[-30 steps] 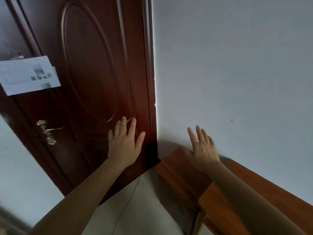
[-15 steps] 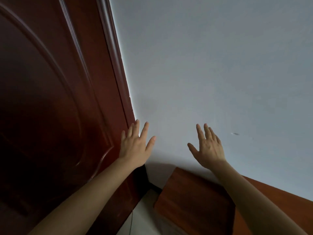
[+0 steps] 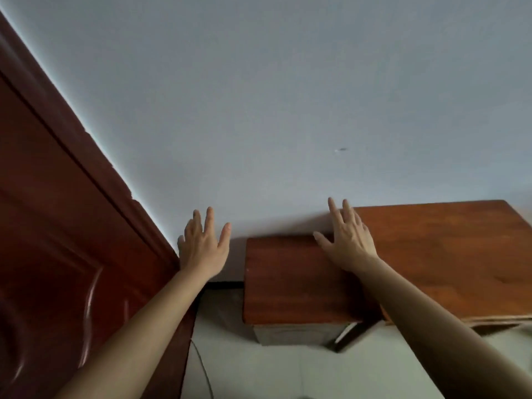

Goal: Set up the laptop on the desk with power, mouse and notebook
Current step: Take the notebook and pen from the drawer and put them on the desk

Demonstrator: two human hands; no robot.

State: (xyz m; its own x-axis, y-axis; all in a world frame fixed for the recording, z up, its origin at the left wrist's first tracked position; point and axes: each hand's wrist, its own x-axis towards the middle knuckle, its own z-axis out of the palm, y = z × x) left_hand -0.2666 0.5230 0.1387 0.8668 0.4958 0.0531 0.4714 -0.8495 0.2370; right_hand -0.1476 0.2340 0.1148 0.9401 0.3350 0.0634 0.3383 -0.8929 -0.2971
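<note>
A reddish-brown wooden desk (image 3: 449, 254) stands against the pale wall on the right, its top bare where it shows. Beside its left end sits a lower dark wooden cabinet (image 3: 285, 283). My right hand (image 3: 347, 240) is stretched out, fingers apart, over the join of cabinet and desk, holding nothing. My left hand (image 3: 203, 243) is held out with spread fingers in front of the wall, left of the cabinet, also holding nothing. No laptop, mouse, notebook or power adapter is in view.
A dark red wooden door (image 3: 63, 254) fills the left side. A thin cable (image 3: 204, 372) runs over the pale floor (image 3: 259, 370) below the cabinet. The pale wall (image 3: 288, 96) fills the upper view.
The view has swung right and down: the door has slid to the left edge and the desk and cabinet have come into sight. Both hands stay outstretched and spread.
</note>
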